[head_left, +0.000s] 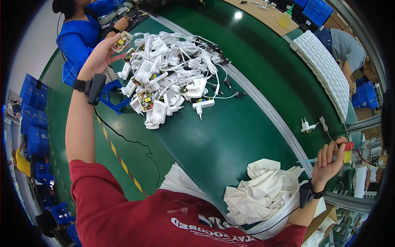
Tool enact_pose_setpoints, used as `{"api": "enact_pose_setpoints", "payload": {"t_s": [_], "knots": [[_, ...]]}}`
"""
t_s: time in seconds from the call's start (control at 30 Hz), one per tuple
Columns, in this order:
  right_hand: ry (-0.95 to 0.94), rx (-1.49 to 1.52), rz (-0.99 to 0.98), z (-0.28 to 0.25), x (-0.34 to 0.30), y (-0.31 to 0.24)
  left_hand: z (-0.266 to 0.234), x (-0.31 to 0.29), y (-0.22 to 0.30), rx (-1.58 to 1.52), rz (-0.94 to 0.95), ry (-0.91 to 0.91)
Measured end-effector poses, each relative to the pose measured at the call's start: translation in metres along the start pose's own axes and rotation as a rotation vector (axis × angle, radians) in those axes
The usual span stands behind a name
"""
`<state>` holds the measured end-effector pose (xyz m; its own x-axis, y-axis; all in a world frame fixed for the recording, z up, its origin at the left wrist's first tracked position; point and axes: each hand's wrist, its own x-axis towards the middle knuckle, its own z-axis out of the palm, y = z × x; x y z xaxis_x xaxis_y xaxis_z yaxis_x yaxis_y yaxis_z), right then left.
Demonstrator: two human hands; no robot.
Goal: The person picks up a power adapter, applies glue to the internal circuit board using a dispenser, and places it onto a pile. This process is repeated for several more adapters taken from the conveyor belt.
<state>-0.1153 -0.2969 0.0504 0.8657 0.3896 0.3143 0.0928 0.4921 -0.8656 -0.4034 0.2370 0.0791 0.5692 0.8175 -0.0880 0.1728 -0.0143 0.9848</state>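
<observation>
My left hand [101,57] is raised at the far left end of the bench, its fingers pinching an open power adapter [121,42] with its circuit board showing. Right beside it lies a large heap of white power adapters [158,78] with coiled white cables; some housings are open and show yellow parts. Over at the right edge, my right hand [329,162] is closed around a slim tool with a thin pale-blue tip [306,160] pointing left. The tool's body is mostly hidden by the fingers; red and yellow parts show just past them.
A crumpled white cloth [263,189] lies on the green bench [205,140] near me. One adapter [306,125] sits on the green strip beyond the metal rail [263,103]. Long white trays [323,70] stand at far right. Co-workers sit at upper left and bend at upper right.
</observation>
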Motion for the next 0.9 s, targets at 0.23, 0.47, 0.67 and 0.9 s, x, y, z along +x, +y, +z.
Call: {"api": "enact_pose_setpoints", "payload": {"t_s": [0.23, 0.47, 0.67, 0.9], "knots": [[0.025, 0.003, 0.008, 0.006, 0.001, 0.001, 0.044, 0.029, 0.027, -0.535, -0.022, -0.419], [0.058, -0.020, 0.032, 0.001, 0.000, -0.002, 0.179, 0.039, 0.118, -0.520, 0.256, -0.646], [0.068, 0.000, 0.041, -0.006, 0.000, -0.004, 0.327, -0.036, 0.114, -0.584, 0.328, -0.826], [0.047, -0.128, 0.053, -0.004, 0.004, -0.011, 0.422, -0.139, -0.042, -0.538, -0.197, -0.813]]}}
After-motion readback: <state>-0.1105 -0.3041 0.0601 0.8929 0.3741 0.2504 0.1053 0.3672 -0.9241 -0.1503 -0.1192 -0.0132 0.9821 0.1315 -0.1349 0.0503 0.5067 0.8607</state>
